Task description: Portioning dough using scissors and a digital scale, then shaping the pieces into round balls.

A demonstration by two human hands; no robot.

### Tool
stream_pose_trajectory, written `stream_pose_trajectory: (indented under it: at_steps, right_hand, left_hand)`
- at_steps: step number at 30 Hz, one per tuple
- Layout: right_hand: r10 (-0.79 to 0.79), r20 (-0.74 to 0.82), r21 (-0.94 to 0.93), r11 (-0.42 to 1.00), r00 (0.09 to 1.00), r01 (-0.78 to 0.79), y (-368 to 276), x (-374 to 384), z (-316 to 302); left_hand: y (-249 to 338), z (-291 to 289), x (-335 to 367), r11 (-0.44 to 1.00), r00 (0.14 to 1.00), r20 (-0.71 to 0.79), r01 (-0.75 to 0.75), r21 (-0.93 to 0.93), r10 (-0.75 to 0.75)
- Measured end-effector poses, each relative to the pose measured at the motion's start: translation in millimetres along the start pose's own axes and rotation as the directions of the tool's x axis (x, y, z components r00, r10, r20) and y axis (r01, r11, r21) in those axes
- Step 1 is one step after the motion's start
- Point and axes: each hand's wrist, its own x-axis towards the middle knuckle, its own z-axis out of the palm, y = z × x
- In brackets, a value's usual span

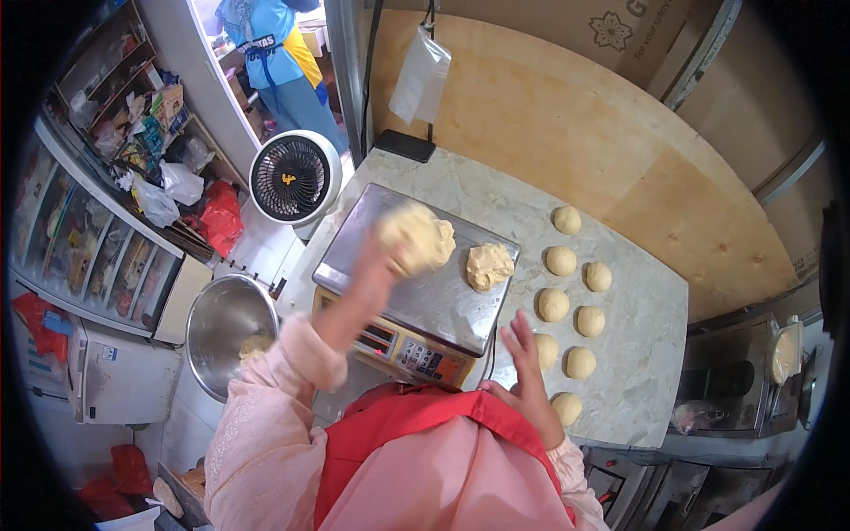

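Observation:
My left hand, smeared by motion, grips a large lump of pale dough above the left part of the scale's steel platform. Partly hidden behind that lump, more dough shows at its right side. A separate rough dough piece rests on the platform's right end. My right hand holds nothing; its fingers are apart in front of the scale's right corner. Below the platform is the scale's keypad and display panel.
Several round dough balls sit on the marbled table to the right. At the left are a steel bowl with some dough inside and a white fan. Another person stands beyond the doorway. A wooden board borders the table's far side.

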Motion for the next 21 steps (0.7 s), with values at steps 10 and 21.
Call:
stream_pose_trajectory:
  at_steps: [10,21]
  right_hand:
    - [0.489,-0.153,0.778,0.595,0.859,-0.201,10,-12,27]
    - [0.426,-0.143,0.608,0.75,0.893,-0.26,13,6,32]
  left_hand:
    - [-27,47,-78,0.805,0.651,0.576,0.093,0.586,-0.494]
    - [-96,73,-92,0.985,0.977,0.127,0.167,0.042,-0.171]
